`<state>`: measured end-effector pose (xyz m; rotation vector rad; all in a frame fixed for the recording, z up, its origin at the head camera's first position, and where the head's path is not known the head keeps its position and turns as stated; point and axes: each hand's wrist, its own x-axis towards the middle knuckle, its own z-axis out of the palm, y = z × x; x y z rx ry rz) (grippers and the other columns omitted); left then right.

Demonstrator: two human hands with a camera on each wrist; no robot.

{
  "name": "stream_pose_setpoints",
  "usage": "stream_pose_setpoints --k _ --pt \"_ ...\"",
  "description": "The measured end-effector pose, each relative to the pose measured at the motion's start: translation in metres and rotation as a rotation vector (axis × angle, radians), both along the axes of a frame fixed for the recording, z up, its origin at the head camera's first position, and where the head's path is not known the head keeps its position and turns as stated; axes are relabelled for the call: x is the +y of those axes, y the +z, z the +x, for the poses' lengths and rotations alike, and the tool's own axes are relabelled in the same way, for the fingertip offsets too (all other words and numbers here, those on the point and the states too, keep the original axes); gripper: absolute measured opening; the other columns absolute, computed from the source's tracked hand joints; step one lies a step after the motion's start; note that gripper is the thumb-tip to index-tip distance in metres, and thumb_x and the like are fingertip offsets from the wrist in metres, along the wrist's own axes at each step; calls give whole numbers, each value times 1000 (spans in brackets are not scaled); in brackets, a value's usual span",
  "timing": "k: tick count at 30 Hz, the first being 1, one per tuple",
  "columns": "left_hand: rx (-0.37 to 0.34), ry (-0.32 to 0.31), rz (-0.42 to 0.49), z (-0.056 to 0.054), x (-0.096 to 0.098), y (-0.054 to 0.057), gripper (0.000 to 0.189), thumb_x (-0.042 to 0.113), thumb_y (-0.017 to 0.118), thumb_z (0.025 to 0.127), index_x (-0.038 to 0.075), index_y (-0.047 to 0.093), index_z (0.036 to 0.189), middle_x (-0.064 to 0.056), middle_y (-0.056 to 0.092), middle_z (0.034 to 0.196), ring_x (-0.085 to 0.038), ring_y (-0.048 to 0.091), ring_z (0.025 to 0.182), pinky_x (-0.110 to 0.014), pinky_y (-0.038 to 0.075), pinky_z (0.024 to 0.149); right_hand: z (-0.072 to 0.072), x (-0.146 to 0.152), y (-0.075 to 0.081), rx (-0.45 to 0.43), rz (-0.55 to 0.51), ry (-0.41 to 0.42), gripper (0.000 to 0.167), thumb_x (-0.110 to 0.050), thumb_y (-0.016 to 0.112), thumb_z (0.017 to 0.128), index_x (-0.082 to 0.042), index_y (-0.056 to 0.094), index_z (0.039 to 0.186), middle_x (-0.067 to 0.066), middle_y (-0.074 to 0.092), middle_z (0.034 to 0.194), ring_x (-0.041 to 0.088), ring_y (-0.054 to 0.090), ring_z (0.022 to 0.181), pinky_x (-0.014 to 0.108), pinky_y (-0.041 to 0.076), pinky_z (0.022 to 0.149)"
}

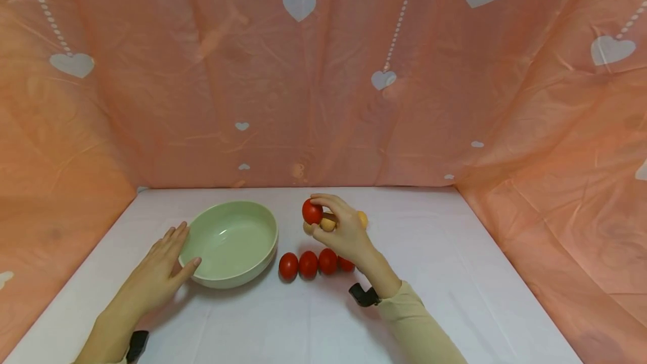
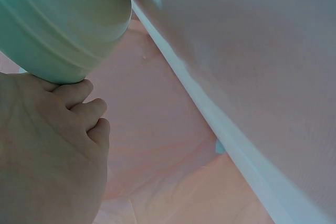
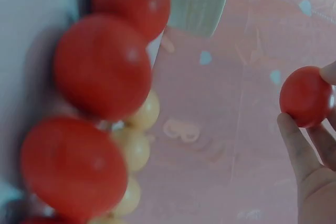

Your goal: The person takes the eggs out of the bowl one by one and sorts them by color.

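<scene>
A light green bowl (image 1: 229,243) stands on the left part of the table. Along its left side lies my left hand (image 1: 160,271), fingers extended against the outer wall and thumb at the rim; the left wrist view shows the fingers at the bowl's side. My right hand (image 1: 343,232) pinches a red tomato (image 1: 312,212) between thumb and fingertips, raised above the table. Below it, several more tomatoes (image 1: 308,264) form a row right of the bowl, the rightmost partly covered by my hand. Behind, small pale yellow balls (image 3: 131,148) make another row, partly hidden in the head view.
A white cloth (image 1: 263,324) covers the table. Pink-orange curtains (image 1: 323,100) with white hearts enclose the back and both sides. A black strap piece (image 1: 364,295) sits at my right wrist, another (image 1: 137,345) at the left.
</scene>
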<state>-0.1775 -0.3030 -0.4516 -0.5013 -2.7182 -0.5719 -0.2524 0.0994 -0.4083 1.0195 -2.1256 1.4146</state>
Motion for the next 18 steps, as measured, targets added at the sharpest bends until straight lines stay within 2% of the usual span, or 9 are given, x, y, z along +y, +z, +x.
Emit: stream_pose_setpoints --k 6,11,18 --pt "-12 -5 3 0 -1 -1 78 35 60 106 -13 28 157 -33 27 164 -45 16 157 -34 -6 129 -3 24 -6 6 8 -33 50 12 76 81 1 66 129 16 64 137 32 64 123 32 60 92" --pt "7 -3 -8 1 -2 -2 77 34 61 105 -14 29 157 -34 30 162 -47 18 156 -30 -7 128 -1 44 -12 -8 23 -61 51 14 76 81 1 66 129 17 65 136 34 66 120 37 61 90" --pt "34 -2 -16 2 -3 -4 76 33 62 105 -14 31 156 -35 31 161 -47 20 155 -28 -7 128 -3 70 -22 30 24 -106 51 19 74 78 2 68 126 18 66 132 35 68 115 40 62 87"
